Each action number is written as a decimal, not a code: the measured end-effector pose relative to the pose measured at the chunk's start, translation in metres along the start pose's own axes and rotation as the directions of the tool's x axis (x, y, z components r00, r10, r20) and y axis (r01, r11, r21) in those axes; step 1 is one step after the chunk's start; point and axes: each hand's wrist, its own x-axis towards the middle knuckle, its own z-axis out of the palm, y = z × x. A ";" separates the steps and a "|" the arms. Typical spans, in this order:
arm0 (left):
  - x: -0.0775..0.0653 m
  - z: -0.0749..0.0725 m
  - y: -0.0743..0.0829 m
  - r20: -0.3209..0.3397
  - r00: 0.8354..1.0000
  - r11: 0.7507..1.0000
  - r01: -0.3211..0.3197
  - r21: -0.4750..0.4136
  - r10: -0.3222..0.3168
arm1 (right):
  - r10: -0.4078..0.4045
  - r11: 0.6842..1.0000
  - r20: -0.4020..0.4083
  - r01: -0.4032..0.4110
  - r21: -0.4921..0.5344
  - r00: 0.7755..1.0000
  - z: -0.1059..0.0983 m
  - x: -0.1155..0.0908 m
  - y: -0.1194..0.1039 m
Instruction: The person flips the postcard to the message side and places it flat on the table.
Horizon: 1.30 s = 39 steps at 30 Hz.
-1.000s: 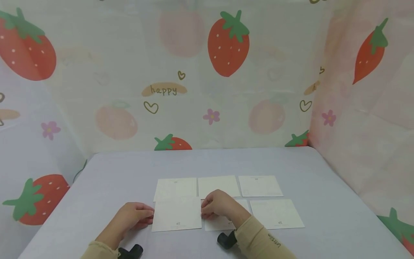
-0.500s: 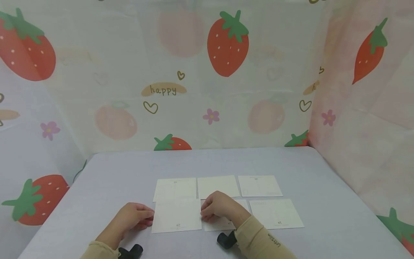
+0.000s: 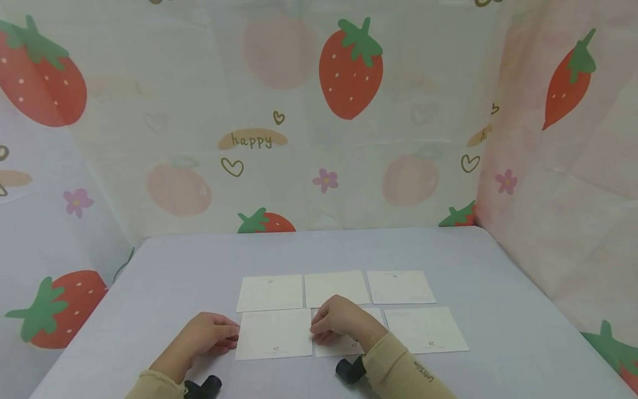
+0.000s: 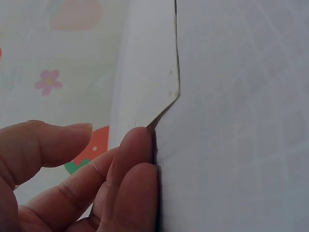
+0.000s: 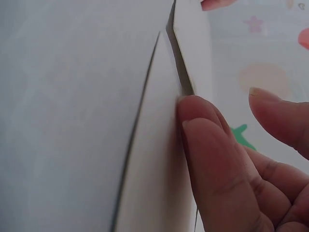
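Note:
A white card (image 3: 274, 333) with a small print mark near its front edge lies at the front left of two rows of similar cards. Beside its left edge is my left hand (image 3: 206, 334); in the left wrist view the fingertips (image 4: 137, 150) touch the card's edge, while the thumb (image 4: 63, 140) stands away from them. My right hand (image 3: 344, 320) meets the opposite edge and partly covers the front middle card (image 3: 339, 344). In the right wrist view, its fingers (image 5: 212, 154) touch the left card's edge, with the thumb (image 5: 275, 113) apart.
Behind are the back left card (image 3: 271, 293), back middle card (image 3: 336, 287) and back right card (image 3: 400, 287). Another card (image 3: 426, 330) lies at front right. All rest on a white-covered table (image 3: 164, 277), enclosed by a strawberry-print curtain (image 3: 428, 100).
The front left card has come down and slightly toward me, so it no longer overlaps the back left card. Both hands have barely moved.

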 end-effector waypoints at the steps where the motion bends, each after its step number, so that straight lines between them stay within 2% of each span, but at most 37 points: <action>1: 0.000 0.000 0.000 0.002 1.000 1.000 -0.004 0.000 0.004 | 0.001 1.000 0.002 -0.001 0.002 1.000 0.000 0.000 0.000; 11: 0.001 -0.001 -0.001 0.012 1.000 1.000 0.000 -0.009 0.000 | 0.007 1.000 0.014 -0.007 0.014 1.000 -0.001 -0.001 0.000; 16: 0.002 -0.006 -0.001 0.007 1.000 1.000 -0.005 0.004 0.005 | -0.023 1.000 0.010 0.023 0.006 1.000 -0.006 0.002 0.002; 23: 0.005 -0.022 0.011 -0.026 0.999 0.996 -0.039 0.077 0.041 | -0.094 0.995 0.029 0.093 0.041 0.995 -0.028 0.006 -0.002; 27: 0.008 -0.028 0.020 -0.042 0.996 0.994 -0.072 0.080 0.075 | -0.131 0.991 0.035 0.130 0.022 0.991 -0.045 0.006 -0.005; 30: 0.010 -0.029 0.028 -0.047 0.992 0.990 -0.114 0.080 0.118 | -0.160 0.987 0.006 0.160 -0.010 0.987 -0.060 0.006 -0.008; 35: 0.011 -0.033 0.045 -0.031 0.973 0.966 -0.224 0.132 0.230 | -0.217 0.973 -0.072 0.210 -0.096 0.973 -0.085 0.003 -0.013; 37: 0.012 -0.035 0.051 -0.028 0.959 0.943 -0.271 0.194 0.282 | -0.232 0.965 -0.097 0.217 -0.145 0.968 -0.096 0.001 -0.012; 39: 0.012 -0.038 0.056 -0.027 0.941 0.905 -0.318 0.283 0.338 | -0.251 0.951 -0.115 0.222 -0.214 0.961 -0.107 -0.002 -0.009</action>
